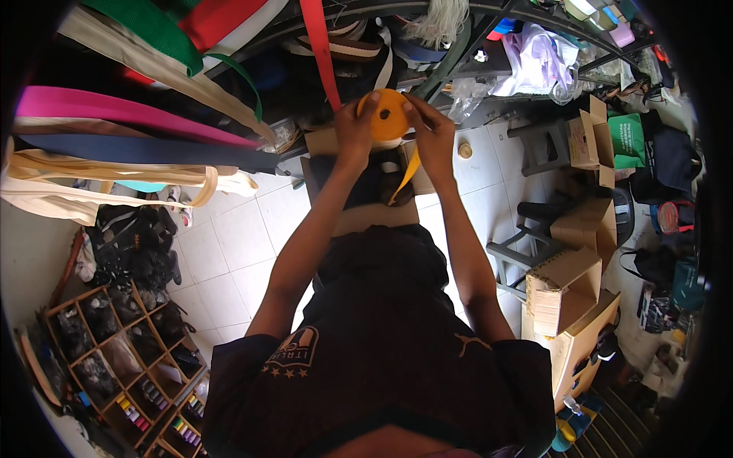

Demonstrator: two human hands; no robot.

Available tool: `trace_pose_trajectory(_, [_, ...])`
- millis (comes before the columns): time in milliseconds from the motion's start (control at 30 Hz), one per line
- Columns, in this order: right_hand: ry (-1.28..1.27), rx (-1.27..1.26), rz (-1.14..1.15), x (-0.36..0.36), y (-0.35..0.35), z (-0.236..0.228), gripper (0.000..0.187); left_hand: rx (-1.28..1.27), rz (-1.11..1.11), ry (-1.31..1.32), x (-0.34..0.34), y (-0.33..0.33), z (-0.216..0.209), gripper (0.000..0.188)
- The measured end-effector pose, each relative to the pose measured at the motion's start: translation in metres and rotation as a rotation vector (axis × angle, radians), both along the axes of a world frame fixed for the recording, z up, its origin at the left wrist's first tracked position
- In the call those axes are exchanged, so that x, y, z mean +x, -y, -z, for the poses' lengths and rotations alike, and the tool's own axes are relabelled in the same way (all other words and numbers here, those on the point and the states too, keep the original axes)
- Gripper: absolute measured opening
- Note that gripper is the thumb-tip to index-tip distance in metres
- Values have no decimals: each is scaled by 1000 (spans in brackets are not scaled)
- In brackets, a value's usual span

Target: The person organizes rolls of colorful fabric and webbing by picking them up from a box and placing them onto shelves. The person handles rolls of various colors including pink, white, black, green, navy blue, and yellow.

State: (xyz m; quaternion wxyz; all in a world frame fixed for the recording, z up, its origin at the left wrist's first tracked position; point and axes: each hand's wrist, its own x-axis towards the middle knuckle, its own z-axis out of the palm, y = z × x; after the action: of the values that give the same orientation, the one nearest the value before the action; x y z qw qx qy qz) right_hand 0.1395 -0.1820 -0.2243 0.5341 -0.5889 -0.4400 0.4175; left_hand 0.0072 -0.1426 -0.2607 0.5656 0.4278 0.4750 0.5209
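A roll of orange-yellow webbing (395, 105), wound flat around a small dark centre hole, is held up between my two hands. My left hand (354, 136) grips its left edge, with the thumb near the face of the roll. On the opposite edge, my right hand (434, 139) closes its thumb and fingers on the rim. From beside my right hand a loose yellow tail (411, 174) hangs down toward an open cardboard box (374, 220). Dark contents lie inside that box, too shadowed to name. A red strap (319, 53) hangs just beyond my left hand.
Webbing strips, including a pink one (114, 111) and a green one (153, 34), hang at the left. A compartmented wooden rack (111, 343) stands lower left. Grey stools (538, 145) and cardboard boxes (561, 286) stand at right. A small tape roll (465, 151) lies on the tiled floor.
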Motion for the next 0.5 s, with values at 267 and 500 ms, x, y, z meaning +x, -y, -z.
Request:
trace_pose_trajectory(267, [48,119,104,-6,3,31,39,-154,-146,283,6,16,12,44])
trace_pose_trajectory(500, [-40,78,-98,23,-6,16,33,-220,234,278,-25,18,-9,40])
